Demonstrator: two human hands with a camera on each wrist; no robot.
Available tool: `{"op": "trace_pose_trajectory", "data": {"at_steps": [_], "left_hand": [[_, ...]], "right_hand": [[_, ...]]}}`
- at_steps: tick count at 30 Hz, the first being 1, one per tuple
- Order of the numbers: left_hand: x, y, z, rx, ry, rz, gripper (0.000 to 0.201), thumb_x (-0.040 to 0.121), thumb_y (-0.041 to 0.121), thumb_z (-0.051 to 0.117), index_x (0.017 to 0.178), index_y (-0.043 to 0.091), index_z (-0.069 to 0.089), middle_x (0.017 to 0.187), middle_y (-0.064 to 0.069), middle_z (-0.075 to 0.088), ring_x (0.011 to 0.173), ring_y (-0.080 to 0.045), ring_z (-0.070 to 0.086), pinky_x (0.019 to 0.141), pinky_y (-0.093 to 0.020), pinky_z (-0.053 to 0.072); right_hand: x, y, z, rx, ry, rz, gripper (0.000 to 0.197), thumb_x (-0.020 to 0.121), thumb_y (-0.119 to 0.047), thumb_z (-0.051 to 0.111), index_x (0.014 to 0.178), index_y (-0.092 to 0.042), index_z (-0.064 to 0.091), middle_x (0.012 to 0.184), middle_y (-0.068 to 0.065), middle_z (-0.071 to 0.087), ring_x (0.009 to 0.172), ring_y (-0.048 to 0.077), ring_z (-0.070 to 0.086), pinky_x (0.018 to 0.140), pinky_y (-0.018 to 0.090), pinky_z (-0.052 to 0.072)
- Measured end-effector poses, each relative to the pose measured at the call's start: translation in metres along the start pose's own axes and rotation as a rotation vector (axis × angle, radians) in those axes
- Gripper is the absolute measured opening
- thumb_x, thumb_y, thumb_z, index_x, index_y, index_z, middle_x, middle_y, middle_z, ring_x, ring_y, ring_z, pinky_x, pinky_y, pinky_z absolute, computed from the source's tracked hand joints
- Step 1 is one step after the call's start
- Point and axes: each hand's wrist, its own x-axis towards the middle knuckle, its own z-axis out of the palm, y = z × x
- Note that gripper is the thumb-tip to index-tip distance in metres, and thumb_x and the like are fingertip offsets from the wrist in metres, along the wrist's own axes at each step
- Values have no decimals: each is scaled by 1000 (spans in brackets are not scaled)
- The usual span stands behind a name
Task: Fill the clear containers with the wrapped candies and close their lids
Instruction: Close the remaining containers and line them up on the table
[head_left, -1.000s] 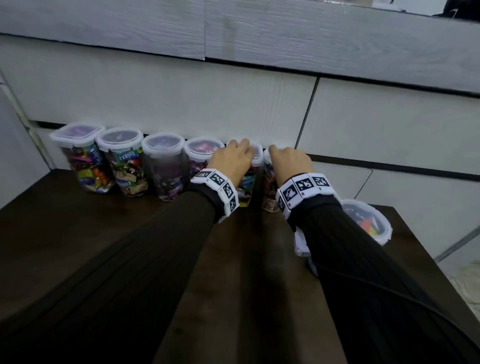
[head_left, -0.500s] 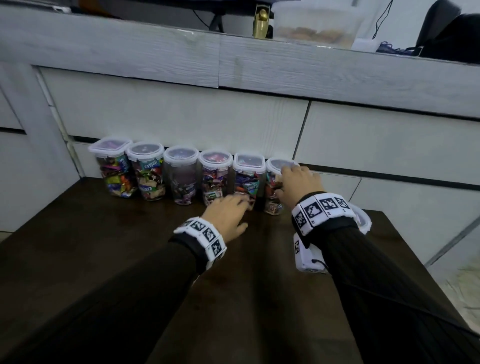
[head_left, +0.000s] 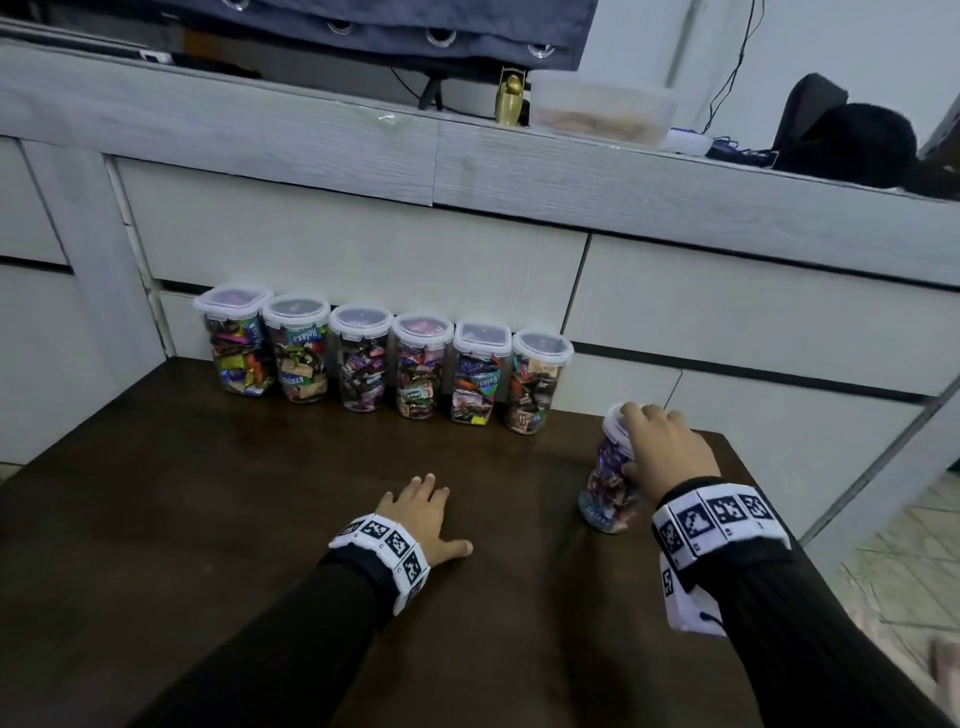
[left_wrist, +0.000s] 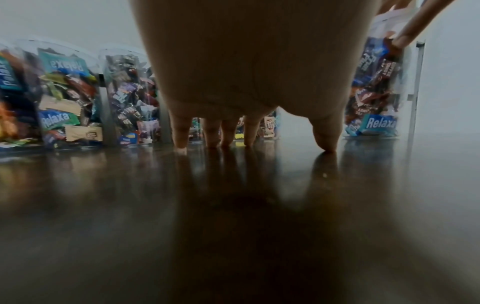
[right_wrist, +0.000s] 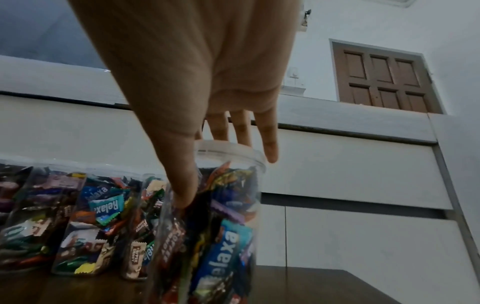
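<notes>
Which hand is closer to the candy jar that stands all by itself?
Right. The right hand grips the lone jar around its lid and side. The left hand rests flat on the table, apart from it.

Soft, cool, even light fills all three views, with no hard shadows. The dark brown glossy wooden table (head_left: 249, 483) looks dim; in the left wrist view its surface mirrors the fingertips of the left hand (left_wrist: 246, 61) and takes a pale sheen toward its far edge. That view is blurred along its left side and bottom. The right wrist view smears the candy-filled clear plastic container (right_wrist: 207, 226). The head view bends straight lines near its borders
</notes>
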Motion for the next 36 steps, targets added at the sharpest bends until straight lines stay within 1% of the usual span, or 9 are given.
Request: {"op": "trace_pose_trajectory", "data": {"at_steps": [2,7,14,19,25,28,32,35,36], "left_hand": [[2,0,-1,6,14,-7,97,83,73,51,156,23,12,164,-3,2,151,-24,5,121,-48,12],[5,0,-1,0,62,-4,95,78,74,55,152,25,21,162,-3,12,147,-26,16,117,-46,24],[2,-1,-1,5,60,22,93,82,73,51,153,25,18,162,-3,8,148,-26,13,119,-47,20],[4,-4,-3,1,64,44,93,79,75,53,151,25,22,160,-2,13,145,-25,17,116,-47,24],[11,-7,1,-1,81,51,95,75,79,53,149,26,24,156,-2,18,142,-25,21,113,-48,27],[12,-7,2,-5,84,55,96,75,78,53,149,26,24,157,-3,17,142,-26,20,113,-48,26],[11,-7,2,10,75,58,96,75,79,52,149,25,24,157,-1,17,142,-26,20,113,-49,27],[10,-7,1,21,74,62,95,76,79,52,149,25,23,157,-2,17,142,-26,20,113,-49,26],[9,-6,0,22,73,60,94,77,78,52,149,25,23,157,-2,17,143,-26,20,113,-48,26]], "right_hand": [[4,2,3,18,10,-29,58,82,-22,69,130,-17,36,130,7,50,116,27,48,87,38,48],[31,-1,8,87,32,-38,62,80,-19,72,132,-16,37,136,8,48,119,28,48,92,41,47],[95,-10,17,115,37,-22,62,79,-19,71,132,-10,39,134,16,47,119,36,45,88,46,44],[131,-14,25,112,42,13,62,80,-19,71,132,-9,40,133,18,49,120,38,45,90,47,44],[154,-8,37,142,55,10,57,86,-16,62,136,-7,37,137,17,43,123,39,41,96,51,42],[159,-9,42,145,79,18,58,85,-14,63,136,-8,36,137,17,42,124,39,40,100,53,40],[159,-10,46,132,59,48,69,83,-18,66,141,-11,29,149,15,30,134,37,30,106,57,31],[155,-13,45,104,8,93,79,86,-24,66,148,-16,16,159,10,8,145,33,8,112,63,15],[151,-15,43,118,22,111,79,87,-24,65,148,-18,16,159,10,5,146,32,4,112,64,12]]}}
